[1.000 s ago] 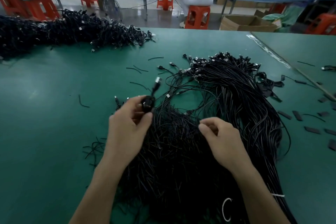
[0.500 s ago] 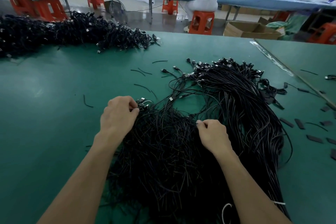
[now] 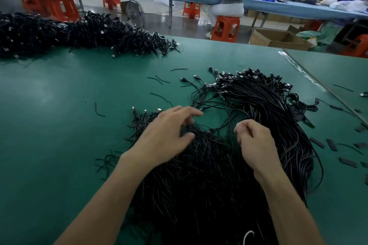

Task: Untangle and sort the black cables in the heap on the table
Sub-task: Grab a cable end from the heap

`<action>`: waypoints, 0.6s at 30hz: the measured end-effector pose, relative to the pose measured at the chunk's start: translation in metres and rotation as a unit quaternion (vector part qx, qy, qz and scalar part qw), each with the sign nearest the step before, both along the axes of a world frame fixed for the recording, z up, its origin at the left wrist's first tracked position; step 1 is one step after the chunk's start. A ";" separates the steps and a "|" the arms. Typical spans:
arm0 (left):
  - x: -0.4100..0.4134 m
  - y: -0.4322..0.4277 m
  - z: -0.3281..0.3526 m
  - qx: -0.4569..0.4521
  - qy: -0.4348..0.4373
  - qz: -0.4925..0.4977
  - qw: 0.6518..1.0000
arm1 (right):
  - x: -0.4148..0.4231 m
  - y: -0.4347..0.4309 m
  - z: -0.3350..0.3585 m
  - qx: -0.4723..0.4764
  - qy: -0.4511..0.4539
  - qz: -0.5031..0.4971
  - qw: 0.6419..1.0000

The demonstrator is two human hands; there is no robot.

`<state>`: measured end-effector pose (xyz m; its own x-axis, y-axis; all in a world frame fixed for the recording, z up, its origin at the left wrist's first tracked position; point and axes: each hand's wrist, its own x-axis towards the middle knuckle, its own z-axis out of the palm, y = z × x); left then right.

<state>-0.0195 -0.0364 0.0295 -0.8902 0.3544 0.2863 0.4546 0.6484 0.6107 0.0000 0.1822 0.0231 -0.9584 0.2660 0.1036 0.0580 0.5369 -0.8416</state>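
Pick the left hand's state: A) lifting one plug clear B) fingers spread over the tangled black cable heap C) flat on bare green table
B: the left hand is spread, fingers apart, over the tangled black cable heap, holding nothing.

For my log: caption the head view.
Left hand and right hand at a heap of black cables on a green table.

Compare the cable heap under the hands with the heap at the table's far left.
The near heap lies in long, roughly parallel strands, plugs fanned at its far end; the far heap is a knotted jumble. The left hand and right hand are at the near heap; nothing touches the far heap. Both are black cables on the green table.
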 end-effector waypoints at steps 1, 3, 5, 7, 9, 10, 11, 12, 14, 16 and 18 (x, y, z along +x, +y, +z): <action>0.000 0.007 0.000 0.014 -0.018 -0.034 0.999 | 0.005 -0.003 0.006 0.004 0.008 0.014 1.000; 0.000 0.022 -0.001 0.028 -0.053 -0.086 0.994 | 0.016 -0.009 0.020 0.003 0.028 0.043 0.999; 0.000 0.035 -0.004 0.018 -0.057 -0.124 0.990 | 0.029 -0.015 0.035 -0.009 0.045 0.084 0.995; 0.000 0.047 -0.004 0.025 -0.061 -0.150 0.986 | 0.043 -0.025 0.048 -0.017 0.051 0.146 0.988; -0.001 0.056 -0.004 0.032 -0.071 -0.181 0.980 | 0.057 -0.039 0.056 -0.003 0.054 0.216 0.975; -0.002 0.059 -0.005 0.021 -0.074 -0.192 0.978 | 0.063 -0.047 0.059 -0.001 0.053 0.251 0.967; -0.003 0.060 -0.006 0.004 -0.071 -0.187 0.980 | 0.068 -0.054 0.061 -0.018 0.050 0.287 0.956; -0.005 0.060 -0.007 -0.002 -0.062 -0.170 0.984 | 0.073 -0.060 0.062 -0.045 0.045 0.322 0.945; -0.008 0.055 -0.008 0.044 -0.042 -0.110 0.992 | 0.078 -0.066 0.064 -0.066 0.034 0.358 0.931; -0.011 0.044 -0.004 0.180 -0.045 -0.038 0.982 | 0.080 -0.059 0.067 -0.055 0.046 0.341 0.937; -0.014 0.027 0.007 0.362 -0.073 0.036 0.929 | 0.078 -0.043 0.068 -0.033 0.064 0.286 0.956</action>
